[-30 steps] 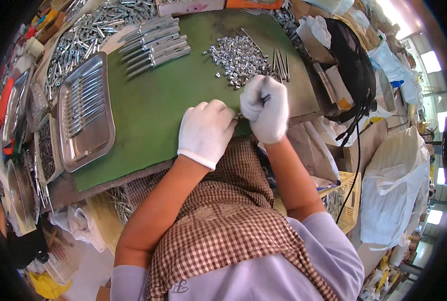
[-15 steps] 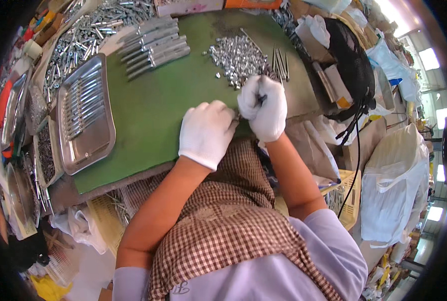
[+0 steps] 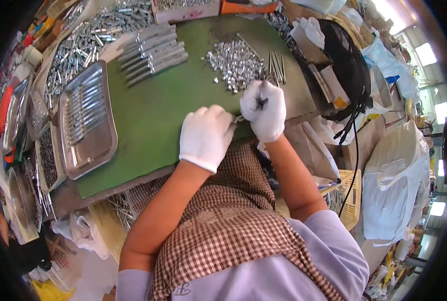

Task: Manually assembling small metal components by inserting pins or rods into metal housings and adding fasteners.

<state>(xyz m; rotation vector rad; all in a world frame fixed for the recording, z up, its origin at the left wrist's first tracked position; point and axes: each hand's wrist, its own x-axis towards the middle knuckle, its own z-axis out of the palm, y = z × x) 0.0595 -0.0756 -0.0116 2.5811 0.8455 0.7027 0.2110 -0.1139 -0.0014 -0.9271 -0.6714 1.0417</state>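
My left hand (image 3: 206, 138), in a white knit glove, is closed with fingertips pinched together over the front of the green mat (image 3: 153, 108). A small silver metal piece (image 3: 239, 119) shows at its fingertips, reaching toward my right hand (image 3: 264, 111). That hand, also gloved in white, is curled closed; something dark shows in the gap of its fingers, too hidden to name. Just beyond it lies a heap of small silver nuts (image 3: 235, 65). Several thin metal rods (image 3: 277, 67) lie to the right of the heap.
Rows of grey metal tubes (image 3: 153, 52) lie at the mat's far left. A steel tray (image 3: 110, 133) at left holds a row of silver bolt-like parts (image 3: 85, 108). Beyond it is a large pile of metal parts (image 3: 100, 30). A black mesh bag (image 3: 346, 60) stands at right.
The view has shifted slightly. Both hands stay close together, and a little more of the silver piece shows between them.
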